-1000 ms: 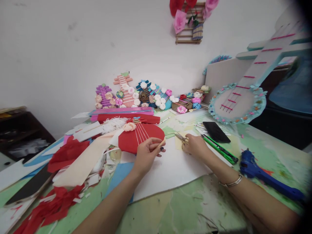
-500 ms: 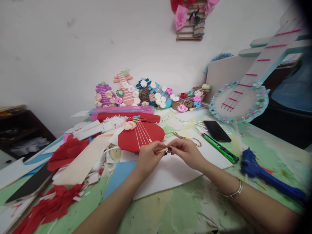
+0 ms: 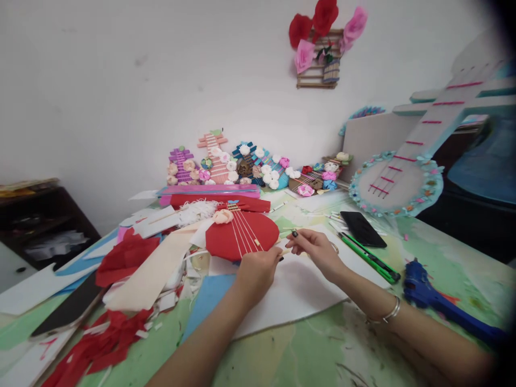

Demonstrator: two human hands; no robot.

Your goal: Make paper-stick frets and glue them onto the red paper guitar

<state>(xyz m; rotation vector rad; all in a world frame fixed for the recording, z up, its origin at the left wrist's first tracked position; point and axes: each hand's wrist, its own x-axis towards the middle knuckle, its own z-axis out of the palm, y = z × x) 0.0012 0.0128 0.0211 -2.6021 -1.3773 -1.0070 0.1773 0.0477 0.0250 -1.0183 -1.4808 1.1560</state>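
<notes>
My left hand (image 3: 258, 274) is closed in a pinch around a thin pale wooden stick (image 3: 285, 251), whose end pokes out to the right. A short gap away, my right hand (image 3: 318, 251) is closed with its thumb and fingertips together; what they hold, if anything, is too small to make out. Just beyond my left hand lies a red rounded lute-shaped craft piece (image 3: 226, 236) with white strings and a peach fabric flower (image 3: 223, 216). Under both hands is a white board (image 3: 298, 301). The scissors are mostly hidden behind my right hand.
To the right lie a black phone (image 3: 363, 228), green utility knives (image 3: 371, 258) and a blue glue gun (image 3: 427, 290). Red cloth scraps (image 3: 127, 258) and paper strips cover the left. Decorated miniature instruments (image 3: 217, 161) line the wall; a large pale-blue one (image 3: 399, 183) leans at right.
My hands have parted: the right one has moved away from the stick, while the left keeps hold of it. The whole view has shifted slightly, with the head tilting up.
</notes>
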